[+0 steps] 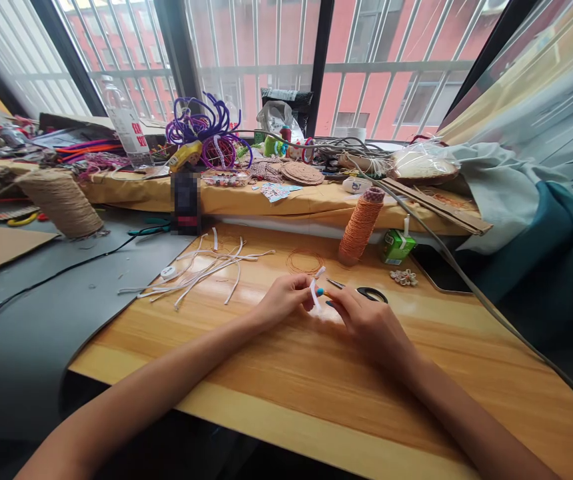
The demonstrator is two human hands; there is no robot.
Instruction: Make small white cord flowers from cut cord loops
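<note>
My left hand (pixel 289 293) pinches a short piece of white cord (pixel 315 293), which stands up between the fingertips and bends near its top. From the right, my right hand (pixel 364 317) brings its blue-nailed fingertips against the cord. Its fingers are closed, and what they hold, if anything, is too small to make out. Behind the hands lies a loose coil of thin orange thread (pixel 305 261). A pair of scissors (pixel 371 294) rests just beyond my right hand, partly hidden by it. More white cords (pixel 211 267) lie in a loose pile to the left.
An orange thread spool (pixel 361 227), a green drink carton (pixel 398 247), a small beaded piece (pixel 404 277) and a dark phone-like slab (pixel 439 269) stand or lie at the right. A grey cable (pixel 471 283) crosses there. A twine cone (pixel 61 203) stands left, below a cluttered ledge (pixel 246 200).
</note>
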